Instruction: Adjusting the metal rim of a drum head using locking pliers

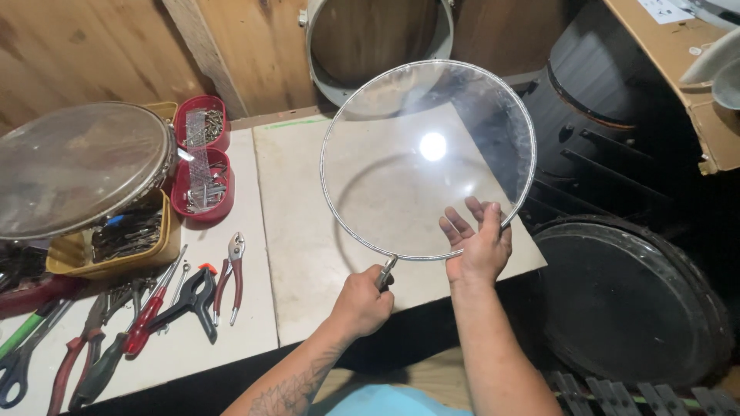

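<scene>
Left of the big round see-through drum skin with a thin metal rim point(428, 158), red-handled pliers point(230, 277) lay on the white worktop point(231, 331). The left hand point(362, 302) was closed tight around a small metal tool point(385, 272), which touched the skin's bottom rim. The right hand point(479, 243) lay open and flat under the skin's lower right edge, holding it up above the worktop.

My left hand point(362, 300) grips pliers point(385, 273) on the rim of a clear drumhead point(408, 185); my right hand point(478, 243) supports it from below, above the tabletop point(301, 254).
</scene>
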